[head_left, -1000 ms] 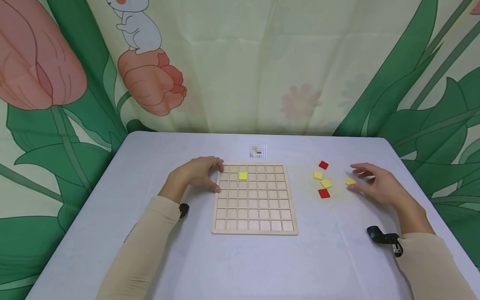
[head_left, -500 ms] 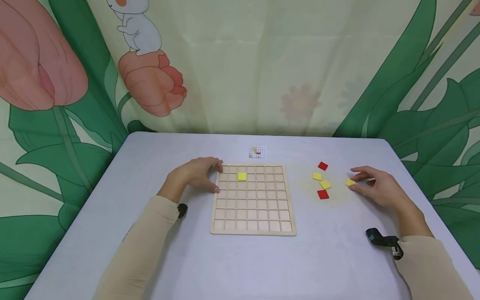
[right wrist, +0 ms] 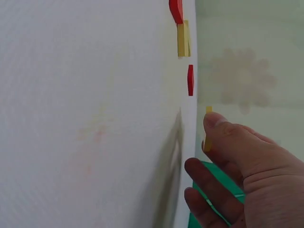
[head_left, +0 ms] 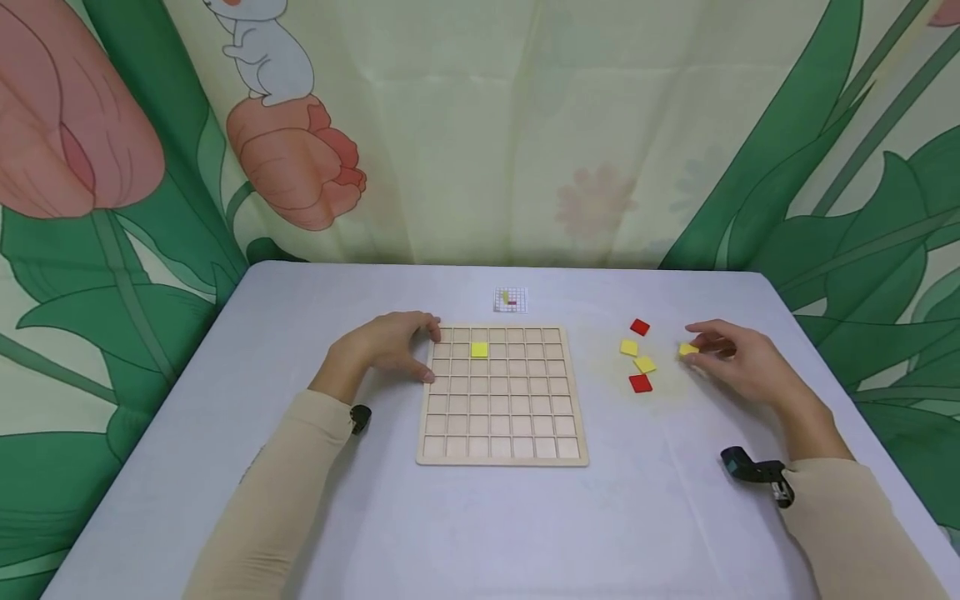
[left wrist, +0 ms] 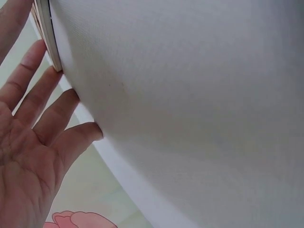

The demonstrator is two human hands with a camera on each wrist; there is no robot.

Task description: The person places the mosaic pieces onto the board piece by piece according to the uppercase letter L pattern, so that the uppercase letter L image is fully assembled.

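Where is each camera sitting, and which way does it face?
Head: worn on the head, looking forward and down at the gridded board on the white table; left hand, right hand and sleeves show.
Left wrist: worn there, facing the left palm and fingers, with the board's edge at upper left.
Right wrist: worn there, facing the right hand pinching a yellow tile, with other tiles beyond.
Head and right wrist both show the pinched tile.

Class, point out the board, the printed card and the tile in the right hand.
Board (head_left: pixel 498 404), head view, bare cell near its middle.
Card (head_left: pixel 511 300), head view, middle of its printed grid.
Held tile (head_left: pixel 687 349), head view, its exposed yellow face.
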